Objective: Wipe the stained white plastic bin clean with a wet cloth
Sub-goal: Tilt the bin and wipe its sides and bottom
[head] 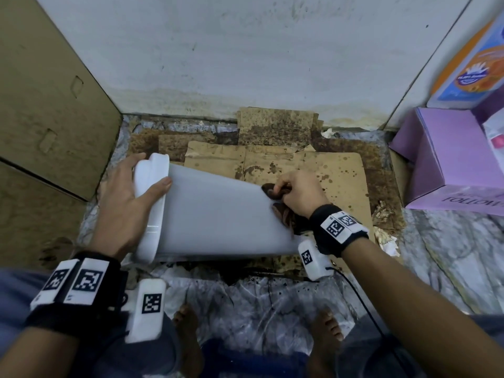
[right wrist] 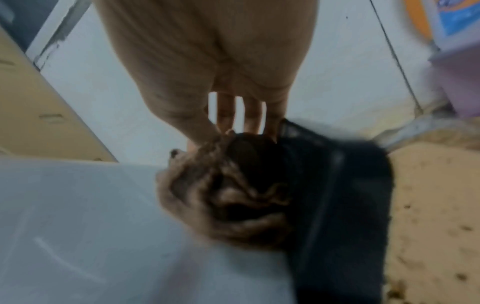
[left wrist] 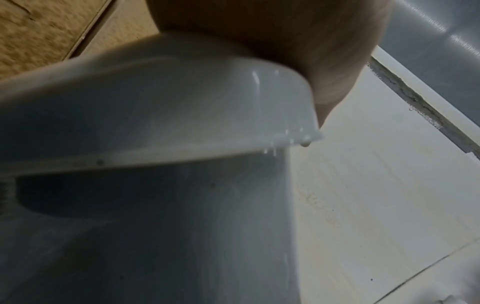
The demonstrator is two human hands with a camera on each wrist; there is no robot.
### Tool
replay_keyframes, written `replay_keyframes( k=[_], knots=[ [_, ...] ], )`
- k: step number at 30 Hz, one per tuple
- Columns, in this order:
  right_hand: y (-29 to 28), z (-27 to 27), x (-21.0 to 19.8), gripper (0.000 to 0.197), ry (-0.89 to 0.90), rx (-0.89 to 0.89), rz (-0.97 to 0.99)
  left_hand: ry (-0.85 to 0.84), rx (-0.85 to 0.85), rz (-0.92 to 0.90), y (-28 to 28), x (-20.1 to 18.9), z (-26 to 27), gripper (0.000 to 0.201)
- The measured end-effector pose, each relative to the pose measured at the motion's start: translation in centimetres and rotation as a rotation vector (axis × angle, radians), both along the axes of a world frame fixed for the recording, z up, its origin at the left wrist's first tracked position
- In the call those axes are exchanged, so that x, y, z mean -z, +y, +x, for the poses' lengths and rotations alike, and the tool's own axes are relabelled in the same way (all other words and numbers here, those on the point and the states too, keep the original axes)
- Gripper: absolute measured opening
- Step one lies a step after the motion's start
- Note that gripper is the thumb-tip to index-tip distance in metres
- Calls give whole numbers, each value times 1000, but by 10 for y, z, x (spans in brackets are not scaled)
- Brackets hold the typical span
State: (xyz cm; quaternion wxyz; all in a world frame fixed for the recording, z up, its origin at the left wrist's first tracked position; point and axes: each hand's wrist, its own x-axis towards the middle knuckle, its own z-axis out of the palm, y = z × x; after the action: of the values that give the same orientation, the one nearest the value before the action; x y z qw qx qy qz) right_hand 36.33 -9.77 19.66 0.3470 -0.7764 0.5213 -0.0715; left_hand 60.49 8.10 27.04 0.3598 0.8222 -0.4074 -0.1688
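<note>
The white plastic bin lies tipped on its side over stained cardboard, its rim to the left and its base end to the right. My left hand grips the rim, thumb over the outer wall. My right hand clutches a bunched dark brown cloth against the bin's wall near its base end. In the right wrist view the crumpled cloth sits under my fingers on the pale bin wall. Water droplets hang from the rim edge in the left wrist view.
Stained brown cardboard and crinkled plastic sheeting cover the floor. A tall cardboard panel stands at left, a purple box at right, a marked white wall behind. My bare feet are below the bin.
</note>
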Motion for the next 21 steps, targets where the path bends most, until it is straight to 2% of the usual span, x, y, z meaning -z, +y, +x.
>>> replay_keyframes(
  k=[2,4,7,9,13,15,17,21],
  knots=[
    [-9,-1,-5,32,76,0,29,-16,11,-4,0,-2,-4,69],
    [-25,-3,-12,30,71,68,51,-21,16,3,-1,-3,-6,65],
    [-51,-17,-27,26,-38,281,65,-24,14,5,-1,-3,-4,71],
    [-56,-25,-33,22,-133,349,69,-20,12,4,0,-3,-3,71],
    [-22,-4,-27,25,-318,293,68,-4,6,18,0,-3,-3,72],
    [2,12,-10,27,-260,177,92,7,3,16,0,-3,-2,72],
    [20,19,6,30,-183,99,36,13,4,15,0,-4,-2,72],
    [24,13,15,36,-96,137,-79,-5,4,12,2,-3,-5,65]
  ],
)
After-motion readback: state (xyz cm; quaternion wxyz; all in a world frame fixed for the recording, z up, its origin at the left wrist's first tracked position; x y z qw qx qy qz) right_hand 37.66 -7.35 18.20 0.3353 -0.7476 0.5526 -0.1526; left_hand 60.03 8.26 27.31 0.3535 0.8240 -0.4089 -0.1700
